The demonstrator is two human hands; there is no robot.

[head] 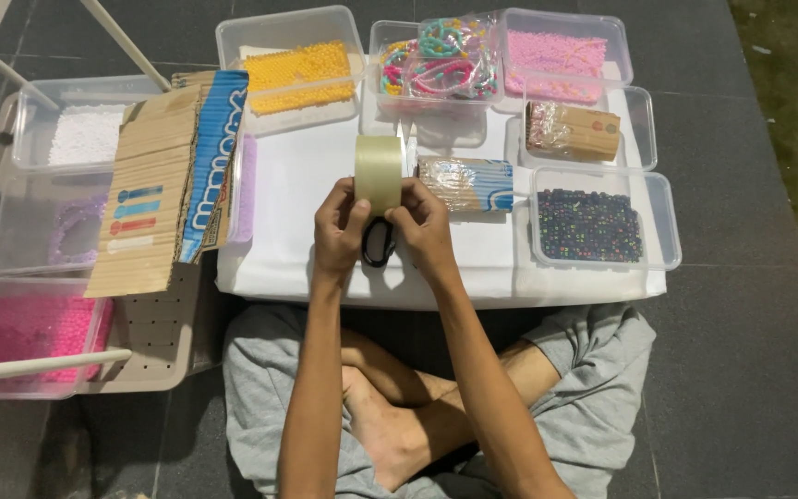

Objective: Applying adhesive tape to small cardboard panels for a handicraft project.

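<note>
1. I sit cross-legged on the dark tiled floor, my knees just under the near edge of the low white table (288, 185).
2. My left hand (339, 231) and right hand (425, 229) meet over the middle of the table, both closed on a roll of clear tape (379, 172), held upright on its edge between them. My fingertips (397, 214) press at the lower rim, as if hunting for the loose end.
3. Below my hands, black scissors (379, 245) lie on the table, partly hidden.
4. I judge this as the start of a taping step: the next move calls for lifting the end with a nail while the other hand keeps the roll from turning.
5. Just right sits a wrapped bundle of sticks (465, 183); farther right, a tub of dark beads (589, 225).
6. At the far edge stand tubs of yellow beads (299, 76) and pink beads (556, 54).
</note>
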